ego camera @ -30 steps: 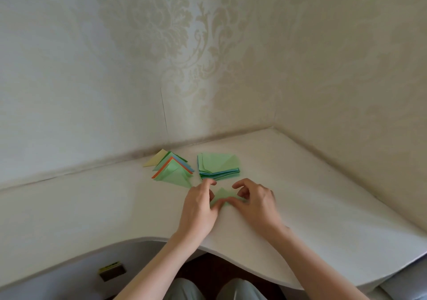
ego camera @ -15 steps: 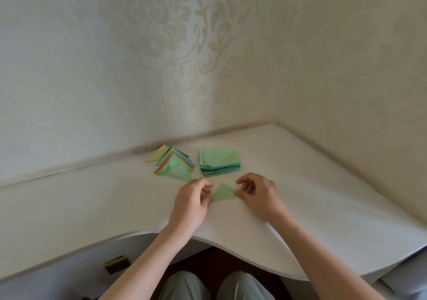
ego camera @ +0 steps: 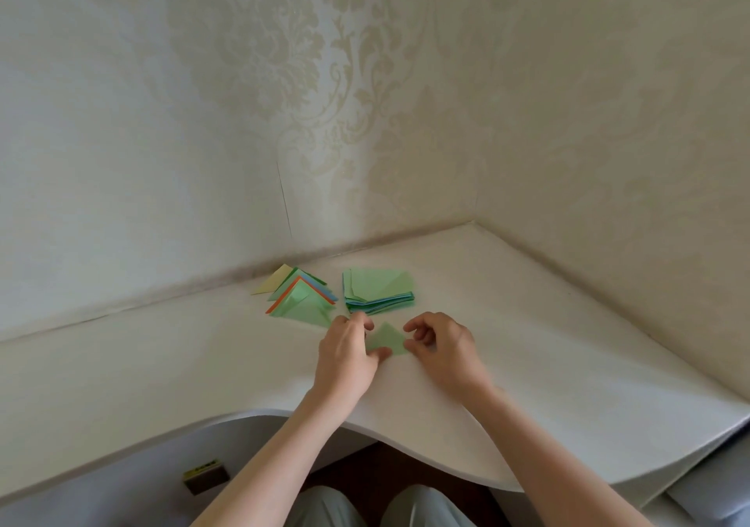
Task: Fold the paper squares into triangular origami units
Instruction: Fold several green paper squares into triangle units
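A small light-green folded triangle point(ego camera: 385, 339) lies flat on the white desk point(ego camera: 527, 364) between my hands. My left hand point(ego camera: 347, 358) pinches its left corner, with the thumb on the lower edge. My right hand point(ego camera: 444, 348) has its fingers curled, and its thumb and fingertip hold the triangle's right corner. Behind the hands sits a stack of green and blue paper squares point(ego camera: 379, 290). To the left of that stack lies a fanned pile of folded triangles point(ego camera: 300, 299) in green, orange, blue and pale yellow.
The desk fills a corner between two patterned walls point(ego camera: 608, 141). Its curved front edge point(ego camera: 426, 457) runs just over my knees. A small dark block with a yellow label point(ego camera: 206, 476) sits below the desk at the left.
The green piece now lies flatter and shows as a fuller triangle. My left hand has shifted back onto its left corner, and my right hand stays at the right corner. The view has tilted slightly.
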{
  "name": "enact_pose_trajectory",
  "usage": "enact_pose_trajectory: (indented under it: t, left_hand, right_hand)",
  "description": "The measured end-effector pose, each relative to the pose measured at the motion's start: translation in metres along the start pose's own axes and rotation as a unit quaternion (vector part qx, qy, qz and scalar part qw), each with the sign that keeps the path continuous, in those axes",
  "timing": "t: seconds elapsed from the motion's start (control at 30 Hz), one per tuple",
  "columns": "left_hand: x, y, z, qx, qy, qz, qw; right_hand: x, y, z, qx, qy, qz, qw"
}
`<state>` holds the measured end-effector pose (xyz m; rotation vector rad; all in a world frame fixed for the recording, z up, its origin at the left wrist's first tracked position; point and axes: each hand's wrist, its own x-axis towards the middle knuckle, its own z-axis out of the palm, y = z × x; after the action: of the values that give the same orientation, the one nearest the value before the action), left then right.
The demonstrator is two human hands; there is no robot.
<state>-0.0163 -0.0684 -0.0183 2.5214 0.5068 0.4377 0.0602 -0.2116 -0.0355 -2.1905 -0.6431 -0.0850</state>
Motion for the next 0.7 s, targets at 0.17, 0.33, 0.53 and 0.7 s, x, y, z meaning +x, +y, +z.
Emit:
enact_pose_trajectory:
  t: [0.17,0.33,0.53,0.7]
  left_hand:
    - [0.001,0.002,-0.001,-0.046,-0.012,0.011,0.999]
    - [0.002,-0.013,-0.008,-0.078,0.022,0.016,0.997]
    - [0.01,-0.059,-0.04,-0.073,0.078,-0.02,0.994]
    - [0.016,-0.089,-0.053,-0.058,0.103,-0.04,0.992]
  right_hand:
    - [0.0,0.001,0.0,-0.003,-0.004,-0.001,1.0]
    - [0.019,-0.016,-0.004,-0.011,0.005,-0.009,1.0]
    - [0.049,-0.04,0.02,-0.102,0.053,-0.093,0.989]
    - [0.06,-0.042,0.037,-0.231,-0.033,-0.095,0.968]
